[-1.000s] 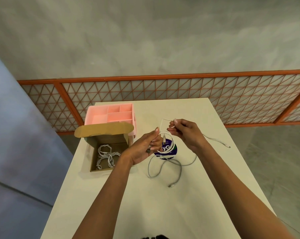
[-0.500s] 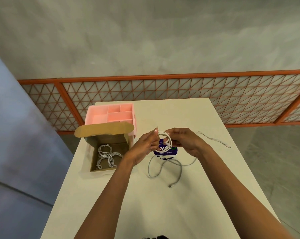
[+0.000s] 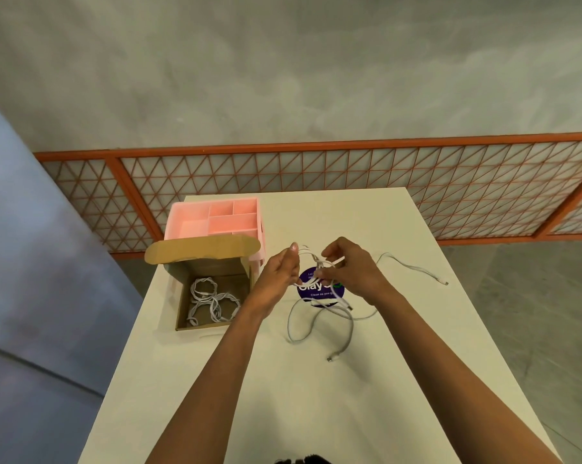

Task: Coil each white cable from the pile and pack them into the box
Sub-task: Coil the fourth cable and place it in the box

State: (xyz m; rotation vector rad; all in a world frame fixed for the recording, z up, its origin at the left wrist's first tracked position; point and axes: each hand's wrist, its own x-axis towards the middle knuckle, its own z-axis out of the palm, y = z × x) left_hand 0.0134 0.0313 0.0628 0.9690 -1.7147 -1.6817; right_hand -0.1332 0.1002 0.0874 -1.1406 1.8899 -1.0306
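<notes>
Both hands hold a small coil of white cable (image 3: 311, 259) above the middle of the white table (image 3: 316, 396). My left hand (image 3: 278, 277) grips the coil's left side. My right hand (image 3: 348, 271) pinches the right side, with the cable's plug end sticking out past its fingers. An open cardboard box (image 3: 182, 298) stands to the left, and coiled white cables (image 3: 211, 303) lie inside it. Two loose white cables remain on the table: one looped cable (image 3: 319, 324) just below my hands, and a straighter cable (image 3: 413, 267) off to the right.
A pink compartment tray (image 3: 216, 219) stands behind the box, touching it. A round dark blue sticker (image 3: 319, 289) lies on the table under my hands. An orange lattice railing (image 3: 316, 169) runs behind the table. The table's left edge is close to the box.
My right hand has come down and in toward my left hand, wrapping the cable's free end round the coil. The coil is tighter now. The loose cables on the table have not moved.
</notes>
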